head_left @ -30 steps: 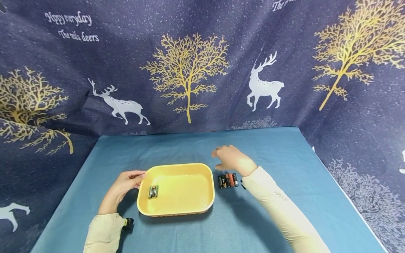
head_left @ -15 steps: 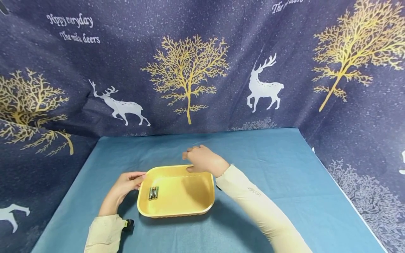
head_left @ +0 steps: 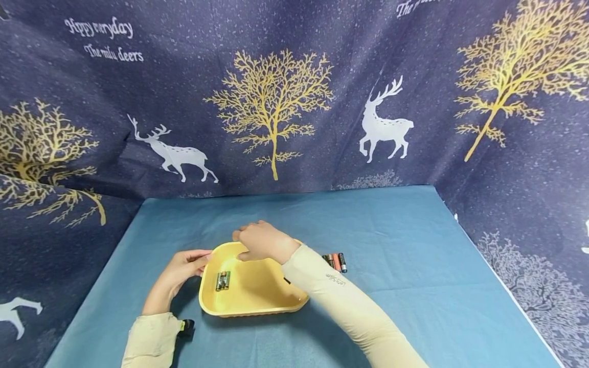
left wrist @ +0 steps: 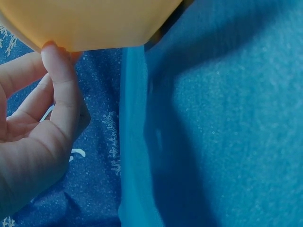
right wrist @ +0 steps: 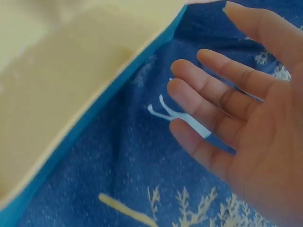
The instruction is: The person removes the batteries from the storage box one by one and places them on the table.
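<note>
A yellow plastic basin (head_left: 239, 311) sits on the blue cloth. At its left rim my left hand (head_left: 181, 270) pinches the edge between thumb and fingers; the left wrist view shows the thumb against the basin wall (left wrist: 94, 28). A few small batteries (head_left: 223, 280) lie side by side inside, near the left wall. Over the far part of the basin hovers my right hand (head_left: 267, 242). In the right wrist view its fingers (right wrist: 213, 106) are spread and loosely bent, and nothing shows in the palm. Right of the basin lie more batteries (head_left: 337, 262), partly hidden by the sleeve.
Blue cloth (head_left: 391, 230) covers the table around the basin. Behind it hangs a dark curtain (head_left: 322, 153) printed with trees and deer. A black wrist device (head_left: 186, 328) is strapped at the left cuff.
My right hand has moved left, from above the batteries on the cloth to over the basin. The left hand, the basin and the batteries inside it stay in place.
</note>
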`<state>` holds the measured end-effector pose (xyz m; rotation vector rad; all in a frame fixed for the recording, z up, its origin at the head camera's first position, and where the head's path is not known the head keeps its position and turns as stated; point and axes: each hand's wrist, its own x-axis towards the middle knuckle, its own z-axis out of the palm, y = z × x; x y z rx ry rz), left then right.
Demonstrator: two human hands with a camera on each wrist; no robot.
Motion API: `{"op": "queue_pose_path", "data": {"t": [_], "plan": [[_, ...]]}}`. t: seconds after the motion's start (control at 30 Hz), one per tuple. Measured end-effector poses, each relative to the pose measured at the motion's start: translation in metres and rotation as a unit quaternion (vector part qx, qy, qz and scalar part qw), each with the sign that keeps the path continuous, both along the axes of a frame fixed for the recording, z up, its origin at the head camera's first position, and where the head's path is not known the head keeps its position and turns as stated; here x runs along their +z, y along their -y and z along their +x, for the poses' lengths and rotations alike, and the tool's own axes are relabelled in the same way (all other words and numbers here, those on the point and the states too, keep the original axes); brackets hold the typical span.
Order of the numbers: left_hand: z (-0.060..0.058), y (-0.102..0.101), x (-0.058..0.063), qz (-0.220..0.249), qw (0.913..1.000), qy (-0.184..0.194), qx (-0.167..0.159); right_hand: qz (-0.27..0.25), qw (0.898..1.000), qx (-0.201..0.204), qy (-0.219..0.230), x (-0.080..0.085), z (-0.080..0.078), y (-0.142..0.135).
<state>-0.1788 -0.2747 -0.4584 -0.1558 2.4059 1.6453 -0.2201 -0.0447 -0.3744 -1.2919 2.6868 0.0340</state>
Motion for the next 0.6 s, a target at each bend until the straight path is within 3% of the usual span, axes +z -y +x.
{"op": "queue_pose_path", "data": {"t": [0.6], "plan": [[0.0,0.002,0.001,0.019,0.9997,0.0,-0.014,0.007,0.995,-0.005,0.1,-0.057,-0.004,0.041]]}}
